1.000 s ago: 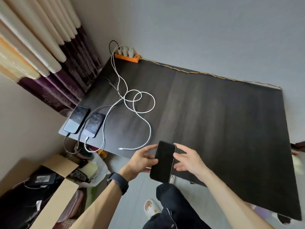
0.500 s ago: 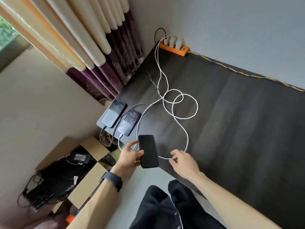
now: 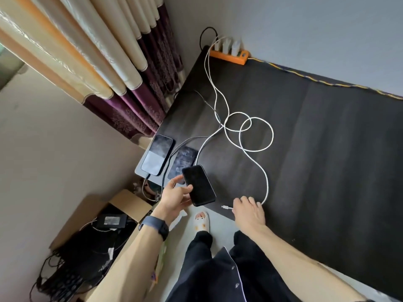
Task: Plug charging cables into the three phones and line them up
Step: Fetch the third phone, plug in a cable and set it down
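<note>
Now that the right hand (image 3: 248, 211) has come down onto the white cable (image 3: 266, 182) near its free plug (image 3: 225, 207), fingers curled over the cord, though from here I cannot tell whether they have truly pinched it, the last connection looks close. A second ago both hands were on the third phone (image 3: 198, 185); now the left hand (image 3: 174, 198) alone grasps it by its edge, tilted above the near edge of the table (image 3: 327, 171), with the plug lying just right of that grip. Just beyond the held phone lie the two plugged phones (image 3: 157, 154), side by side. Cable loops sprawl beyond the right hand and may drag. An orange power strip (image 3: 229, 56) sits far off by the wall; a cardboard box (image 3: 122, 203) stands below the left wrist.
</note>
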A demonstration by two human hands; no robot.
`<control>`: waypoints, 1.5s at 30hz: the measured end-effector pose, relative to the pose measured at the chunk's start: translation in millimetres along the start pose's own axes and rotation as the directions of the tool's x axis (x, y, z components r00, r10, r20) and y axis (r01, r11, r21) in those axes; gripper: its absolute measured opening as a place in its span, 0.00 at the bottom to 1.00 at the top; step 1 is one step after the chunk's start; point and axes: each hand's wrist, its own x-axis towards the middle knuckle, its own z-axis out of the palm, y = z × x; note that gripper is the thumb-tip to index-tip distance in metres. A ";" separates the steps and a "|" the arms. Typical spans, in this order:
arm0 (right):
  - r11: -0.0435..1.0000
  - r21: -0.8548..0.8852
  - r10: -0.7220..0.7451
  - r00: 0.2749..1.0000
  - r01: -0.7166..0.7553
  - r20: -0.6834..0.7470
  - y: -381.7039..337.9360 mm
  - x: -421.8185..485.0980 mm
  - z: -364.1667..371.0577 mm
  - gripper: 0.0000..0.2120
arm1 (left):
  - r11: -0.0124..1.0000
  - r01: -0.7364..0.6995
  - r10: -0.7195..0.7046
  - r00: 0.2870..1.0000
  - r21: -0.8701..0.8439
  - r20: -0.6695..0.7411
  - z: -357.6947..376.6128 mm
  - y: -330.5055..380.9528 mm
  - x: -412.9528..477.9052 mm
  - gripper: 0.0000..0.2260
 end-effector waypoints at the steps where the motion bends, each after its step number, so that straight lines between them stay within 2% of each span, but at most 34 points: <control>1: 0.998 0.057 0.037 0.999 -0.037 -0.012 0.3 -3.6 -4.5 0.07 | 1.000 0.008 -0.008 1.000 -0.004 0.021 -3.0 3.0 3.6 0.21; 4: 0.967 0.220 0.138 0.990 -0.126 -0.040 5.3 -18.1 -18.2 0.06 | 1.000 0.030 -0.030 0.998 0.007 0.062 -6.9 9.4 10.6 0.22; 6: 0.895 0.398 0.240 0.970 -0.203 -0.043 8.0 -30.9 -27.0 0.04 | 0.998 0.055 -0.056 0.993 0.008 0.099 -3.9 13.6 13.6 0.20; 9: 0.691 0.675 0.384 0.923 -0.260 -0.038 6.9 -49.0 -44.3 0.07 | 0.986 0.147 -0.137 0.982 -0.073 0.132 6.2 12.9 22.4 0.20; 12: 0.407 0.875 0.555 0.832 -0.263 -0.008 0.1 -63.6 -63.3 0.09 | 0.979 0.202 -0.191 0.966 -0.043 0.176 14.2 8.7 29.7 0.21; 15: 0.216 0.955 0.613 0.790 -0.204 0.030 -6.5 -75.7 -75.6 0.09 | 0.972 0.235 -0.224 0.946 -0.022 0.233 21.2 8.3 28.3 0.19; 19: 0.091 0.986 0.587 0.807 -0.137 0.059 -15.9 -84.7 -87.7 0.10 | 0.960 0.277 -0.246 0.907 -0.045 0.341 33.9 12.9 26.5 0.12; 22: 0.101 0.988 0.563 0.826 -0.115 0.038 -21.7 -87.4 -94.5 0.06 | 0.936 0.333 -0.275 0.895 -0.116 0.351 46.7 14.2 23.8 0.09; 27: 0.281 0.957 0.568 0.817 -0.076 -0.101 -29.9 -85.9 -97.3 0.04 | 0.926 0.370 -0.325 0.880 -0.073 0.346 62.6 15.3 22.0 0.04; 29: 0.310 0.950 0.568 0.809 -0.042 -0.149 -34.7 -85.1 -101.8 0.05 | 0.924 0.380 -0.341 0.874 -0.050 0.346 67.2 18.0 19.0 0.03; 36: 0.395 0.914 0.576 0.749 0.094 -0.327 -46.2 -81.9 -112.5 0.07 | 0.933 0.358 -0.320 0.876 -0.042 0.361 79.0 30.3 3.8 0.03; 40: 0.508 0.857 0.581 0.698 0.090 -0.418 -46.0 -80.0 -110.9 0.07 | 0.941 0.336 -0.306 0.880 -0.022 0.364 83.4 34.7 -1.8 0.04; 45: 0.550 0.831 0.593 0.661 0.083 -0.459 -48.4 -74.1 -106.5 0.08 | 0.951 0.307 -0.291 0.879 0.017 0.379 82.7 36.9 -6.6 0.05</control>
